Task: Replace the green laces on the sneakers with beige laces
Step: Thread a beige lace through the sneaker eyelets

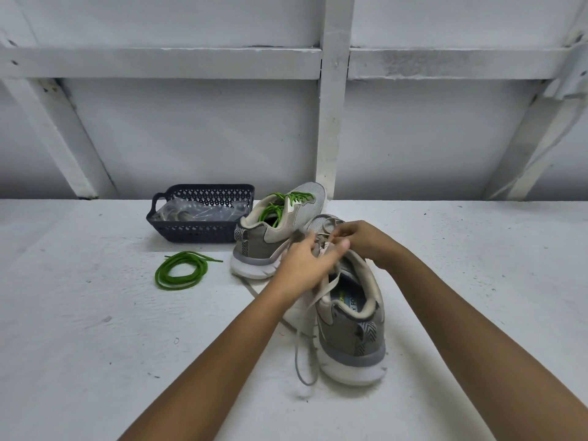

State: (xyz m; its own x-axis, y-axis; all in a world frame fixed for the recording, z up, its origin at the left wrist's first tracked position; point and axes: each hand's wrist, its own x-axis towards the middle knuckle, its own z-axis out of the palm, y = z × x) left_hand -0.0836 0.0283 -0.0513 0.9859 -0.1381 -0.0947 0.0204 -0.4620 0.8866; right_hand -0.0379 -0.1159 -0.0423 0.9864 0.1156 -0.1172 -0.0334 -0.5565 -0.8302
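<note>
the left hand [302, 265] and right hand [361, 241] pinch the beige lace [327, 286] at the near sneaker [346, 345], fingers curled. a green lace [179, 270] lies coiled to its left.

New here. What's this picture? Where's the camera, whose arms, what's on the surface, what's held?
No machine: a camera worn on a person's head looks down at their bare hands. Two grey sneakers sit on the white surface. The far sneaker has green laces. The left hand and right hand both pinch a beige lace at the eyelets of the near sneaker. A loose green lace lies coiled at left, near a dark basket holding a clear bag.
</note>
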